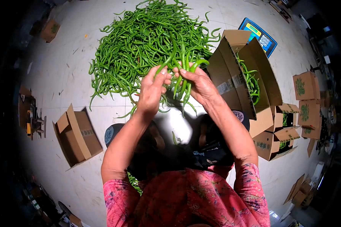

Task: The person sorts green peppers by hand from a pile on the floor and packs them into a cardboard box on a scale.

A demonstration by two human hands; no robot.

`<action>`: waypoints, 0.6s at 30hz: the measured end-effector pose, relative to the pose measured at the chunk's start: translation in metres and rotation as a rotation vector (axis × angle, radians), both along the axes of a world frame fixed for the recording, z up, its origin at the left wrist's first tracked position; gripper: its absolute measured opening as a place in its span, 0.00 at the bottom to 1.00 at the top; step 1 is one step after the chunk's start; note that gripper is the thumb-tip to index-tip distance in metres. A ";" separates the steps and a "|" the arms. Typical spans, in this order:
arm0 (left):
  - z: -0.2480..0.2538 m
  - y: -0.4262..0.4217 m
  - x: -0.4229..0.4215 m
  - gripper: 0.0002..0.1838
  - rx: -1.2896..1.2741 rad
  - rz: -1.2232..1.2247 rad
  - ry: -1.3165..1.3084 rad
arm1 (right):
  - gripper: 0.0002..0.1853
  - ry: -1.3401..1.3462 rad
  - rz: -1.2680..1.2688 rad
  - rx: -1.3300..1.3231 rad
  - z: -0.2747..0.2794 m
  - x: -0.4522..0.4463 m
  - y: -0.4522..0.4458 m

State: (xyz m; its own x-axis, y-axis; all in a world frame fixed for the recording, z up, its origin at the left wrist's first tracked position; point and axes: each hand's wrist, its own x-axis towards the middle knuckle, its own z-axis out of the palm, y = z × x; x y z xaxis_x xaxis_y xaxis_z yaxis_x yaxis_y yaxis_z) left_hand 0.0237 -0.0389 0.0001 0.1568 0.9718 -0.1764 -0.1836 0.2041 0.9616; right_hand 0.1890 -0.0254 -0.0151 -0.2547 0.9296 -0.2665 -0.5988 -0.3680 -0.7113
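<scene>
My left hand [152, 87] pinches one long green chili pepper [169, 56] between thumb and fingers, its far end pointing up and away. Close beside it, my right hand [197, 82] is closed around a small bunch of green chili peppers [184, 62], which stick out above and below the fingers. Both hands are raised in front of a big heap of green chili peppers [140, 41] on the floor. To the right of my right hand stands an open cardboard box [231, 72] with green chili peppers inside.
A blue scale with a keypad [267, 42] is behind the box. More cardboard boxes [264, 142] with peppers stand at right, and stacked closed ones [306, 87] beyond. An open cardboard box [77, 136] lies at left. A single pepper [174, 138] lies between my feet.
</scene>
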 end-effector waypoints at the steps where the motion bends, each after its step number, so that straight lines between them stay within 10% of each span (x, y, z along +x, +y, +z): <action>1: -0.001 -0.001 0.003 0.18 0.014 -0.011 0.036 | 0.16 0.011 -0.023 0.013 0.000 -0.003 0.000; 12: -0.019 -0.007 0.024 0.26 0.565 -0.058 0.556 | 0.15 0.059 0.045 -0.002 0.003 -0.017 -0.008; 18: -0.039 0.006 0.021 0.19 0.367 -0.084 0.222 | 0.33 -0.471 0.158 0.155 0.025 -0.018 -0.021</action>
